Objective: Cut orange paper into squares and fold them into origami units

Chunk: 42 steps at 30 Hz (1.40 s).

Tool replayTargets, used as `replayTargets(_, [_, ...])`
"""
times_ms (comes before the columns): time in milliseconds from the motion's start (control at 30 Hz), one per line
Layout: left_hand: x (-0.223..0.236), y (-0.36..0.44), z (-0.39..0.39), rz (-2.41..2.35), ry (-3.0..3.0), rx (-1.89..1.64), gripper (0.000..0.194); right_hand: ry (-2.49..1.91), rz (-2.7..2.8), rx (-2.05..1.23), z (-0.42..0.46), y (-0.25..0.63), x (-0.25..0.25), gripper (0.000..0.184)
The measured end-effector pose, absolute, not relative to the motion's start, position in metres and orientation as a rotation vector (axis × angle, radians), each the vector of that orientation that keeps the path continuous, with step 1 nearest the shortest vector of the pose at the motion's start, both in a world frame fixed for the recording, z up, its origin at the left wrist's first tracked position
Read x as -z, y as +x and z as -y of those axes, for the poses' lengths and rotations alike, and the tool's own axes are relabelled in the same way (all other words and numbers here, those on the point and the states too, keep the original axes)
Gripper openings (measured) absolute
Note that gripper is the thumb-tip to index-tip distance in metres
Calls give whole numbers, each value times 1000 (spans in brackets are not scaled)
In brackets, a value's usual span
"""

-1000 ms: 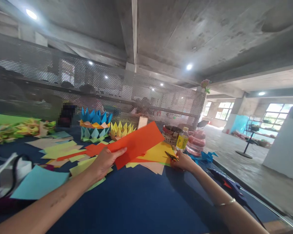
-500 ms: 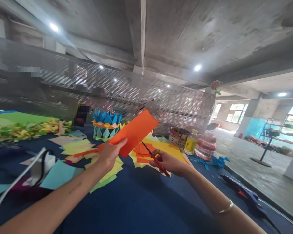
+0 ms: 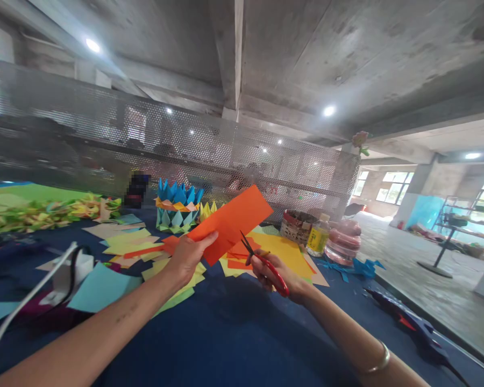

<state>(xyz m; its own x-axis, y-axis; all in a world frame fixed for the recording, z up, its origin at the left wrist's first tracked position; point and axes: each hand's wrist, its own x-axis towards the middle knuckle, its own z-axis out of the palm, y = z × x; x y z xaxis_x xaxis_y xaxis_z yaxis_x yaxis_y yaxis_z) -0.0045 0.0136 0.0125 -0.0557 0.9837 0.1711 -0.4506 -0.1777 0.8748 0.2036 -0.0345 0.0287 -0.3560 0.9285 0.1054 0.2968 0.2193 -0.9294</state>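
Observation:
A long orange sheet of paper (image 3: 237, 220) is pinched at its lower left end by my left hand (image 3: 187, 258), thumb on top. My right hand (image 3: 272, 271) is closed around red-handled scissors (image 3: 272, 273), whose dark blades point up and left at the paper's lower edge. Whether the tips touch the paper I cannot tell. Beneath and behind lie loose yellow sheets (image 3: 288, 257) and smaller orange pieces. A folded-paper ring (image 3: 177, 207) in blue, orange and green tiers stands behind my left hand, with a yellow pointed one (image 3: 210, 210) partly hidden by the orange sheet.
A basket (image 3: 296, 223), a yellow-labelled bottle (image 3: 318, 236) and a pink container (image 3: 342, 242) stand at the back right. Blue paper scraps (image 3: 357, 267) and a glue gun (image 3: 407, 320) lie near the right edge. A white cable (image 3: 32, 293) and light-blue sheet (image 3: 102, 287) are left. A perforated screen (image 3: 210, 145) stands behind.
My right hand has lifted the scissors off the table and brought them left to the orange sheet, blades now pointing at it. The camera view has turned slightly left.

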Motion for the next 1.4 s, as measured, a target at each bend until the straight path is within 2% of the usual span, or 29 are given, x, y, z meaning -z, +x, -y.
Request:
replayTargets(633, [-10, 0, -7, -707, 1018, -1408, 38, -1095, 1870, -1105, 31, 209, -17, 56])
replayTargets(1000, [-9, -1, -9, -716, 1030, -1410, 40, -1168, 1951, -982, 36, 206, -22, 60])
replayTargets(1400, [-7, -2, -11, -727, 1056, -1413, 40, -1174, 2014, -899, 38, 207, -24, 56])
